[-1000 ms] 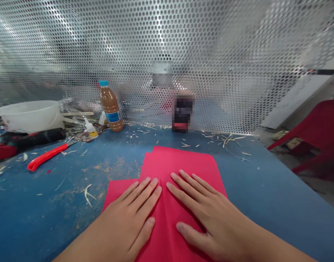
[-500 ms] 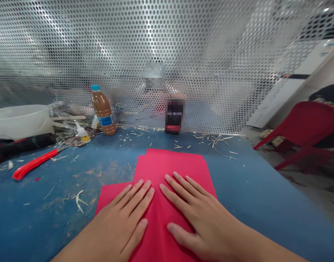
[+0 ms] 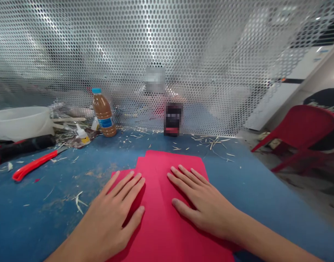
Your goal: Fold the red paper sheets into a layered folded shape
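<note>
Perforated metal panel [image 3: 123, 47] rises beyond the hands, and up to it runs a scuffed blue bench [image 3: 251, 203]! Red paper [image 3: 164, 229] lies right beneath the hands, a faint crease running between them. Left hand [image 3: 109, 209], right hand [image 3: 202, 202]: both palm down over the sheet, well apart, fingers spread, clamped on nothing. Out left of the left hand, a red-handled knife [image 3: 37, 165]; farther beyond, a blue-capped bottle [image 3: 103, 112] of brown liquid; far right of the right hand, a red chair [image 3: 308, 127]!

We see the paper [image 3: 167, 233] cut off below, the bowl [image 3: 25, 125] cut off at left, the dark upright object [image 3: 173, 118] blurred.
</note>
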The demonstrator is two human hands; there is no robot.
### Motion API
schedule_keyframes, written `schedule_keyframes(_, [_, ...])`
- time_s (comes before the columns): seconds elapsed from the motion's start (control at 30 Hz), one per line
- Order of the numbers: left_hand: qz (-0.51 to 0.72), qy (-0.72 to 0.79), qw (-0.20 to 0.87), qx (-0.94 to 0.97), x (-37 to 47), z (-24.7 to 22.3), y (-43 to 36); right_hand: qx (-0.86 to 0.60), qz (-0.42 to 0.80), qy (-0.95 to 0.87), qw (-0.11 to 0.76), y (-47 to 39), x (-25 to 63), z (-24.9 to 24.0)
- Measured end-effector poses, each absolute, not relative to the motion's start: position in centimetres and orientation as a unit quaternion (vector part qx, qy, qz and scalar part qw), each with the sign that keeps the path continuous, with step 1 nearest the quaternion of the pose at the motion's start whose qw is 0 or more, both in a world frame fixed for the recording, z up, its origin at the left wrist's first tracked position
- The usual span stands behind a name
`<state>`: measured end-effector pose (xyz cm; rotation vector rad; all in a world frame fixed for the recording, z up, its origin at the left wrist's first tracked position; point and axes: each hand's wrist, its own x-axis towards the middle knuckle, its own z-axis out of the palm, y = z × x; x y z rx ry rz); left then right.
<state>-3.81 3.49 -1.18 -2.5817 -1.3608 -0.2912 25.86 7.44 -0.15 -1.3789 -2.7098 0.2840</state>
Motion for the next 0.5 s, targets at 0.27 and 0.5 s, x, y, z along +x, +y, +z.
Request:
schedule_keyframes(0.27, [-0.080,-0.516,0.037,-0.852,-3.79,-2.05,4.40,-0.477,0.059,-0.875,0.061,8.31,25.04,-1.07])
schedule_keyframes(0.5, [-0.076,-0.522,0.018,-0.849,-3.64,-2.11,4.40,-0.480,0.061,-0.872,0.066,7.93,24.92,-1.05])
